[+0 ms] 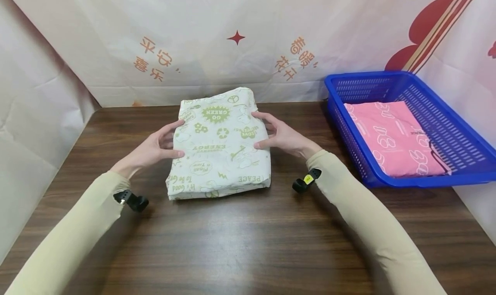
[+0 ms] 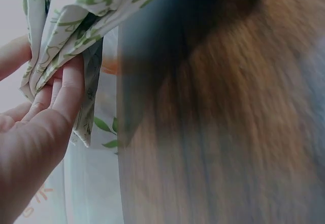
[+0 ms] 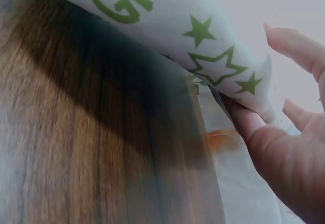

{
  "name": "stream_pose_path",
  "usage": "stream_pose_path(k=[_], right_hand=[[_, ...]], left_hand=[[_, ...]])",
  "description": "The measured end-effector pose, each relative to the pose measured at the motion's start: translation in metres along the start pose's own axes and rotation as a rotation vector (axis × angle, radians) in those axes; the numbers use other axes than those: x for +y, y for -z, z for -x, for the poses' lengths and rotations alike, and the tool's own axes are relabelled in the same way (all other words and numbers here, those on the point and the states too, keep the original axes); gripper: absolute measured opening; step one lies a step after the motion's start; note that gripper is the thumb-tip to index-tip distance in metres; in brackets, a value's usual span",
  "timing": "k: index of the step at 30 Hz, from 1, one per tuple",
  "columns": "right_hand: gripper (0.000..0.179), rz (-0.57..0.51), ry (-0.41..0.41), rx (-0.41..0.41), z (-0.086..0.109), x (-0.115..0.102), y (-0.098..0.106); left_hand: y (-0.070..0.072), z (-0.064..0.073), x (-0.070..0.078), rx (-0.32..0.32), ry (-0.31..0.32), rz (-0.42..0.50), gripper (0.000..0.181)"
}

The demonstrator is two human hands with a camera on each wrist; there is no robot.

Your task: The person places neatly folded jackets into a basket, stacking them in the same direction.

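Note:
A folded white cloth with green lettering and pictures lies between my two hands, close over the brown table. My left hand grips its left edge. In the left wrist view, the thumb and fingers of the left hand pinch the layered folds from both sides. At the right edge, my right hand holds the cloth. The right wrist view shows fingers of the right hand under the star-printed side; its underside casts a dark shadow on the table.
To the right stands a blue plastic basket with a folded pink cloth with white print inside. A white printed sheet hangs behind the brown wooden table and at both sides.

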State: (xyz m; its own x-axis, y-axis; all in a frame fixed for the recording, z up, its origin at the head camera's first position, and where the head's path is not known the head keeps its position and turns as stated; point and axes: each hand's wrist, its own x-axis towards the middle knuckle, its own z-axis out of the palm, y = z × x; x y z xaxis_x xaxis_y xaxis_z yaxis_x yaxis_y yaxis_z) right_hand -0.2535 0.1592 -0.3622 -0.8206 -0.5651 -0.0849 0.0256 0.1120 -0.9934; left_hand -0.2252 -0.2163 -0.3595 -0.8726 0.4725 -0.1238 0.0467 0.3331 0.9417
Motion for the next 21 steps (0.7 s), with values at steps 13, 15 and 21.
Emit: stream_pose_path(k=[13,15,21], right_hand=[[0.084,-0.002,-0.030,0.138,0.014,-0.015,0.011],[0.085,0.011,-0.040,0.139,0.016,-0.019,0.013],[0.085,0.071,-0.068,0.144,0.023,-0.031,0.020]], left_hand=[[-0.010,-0.020,0.017,-0.006,-0.023,0.045,0.086],[-0.011,-0.023,0.020,-0.023,-0.033,0.040,0.086],[-0.014,-0.029,0.030,-0.015,-0.043,0.039,0.084]])
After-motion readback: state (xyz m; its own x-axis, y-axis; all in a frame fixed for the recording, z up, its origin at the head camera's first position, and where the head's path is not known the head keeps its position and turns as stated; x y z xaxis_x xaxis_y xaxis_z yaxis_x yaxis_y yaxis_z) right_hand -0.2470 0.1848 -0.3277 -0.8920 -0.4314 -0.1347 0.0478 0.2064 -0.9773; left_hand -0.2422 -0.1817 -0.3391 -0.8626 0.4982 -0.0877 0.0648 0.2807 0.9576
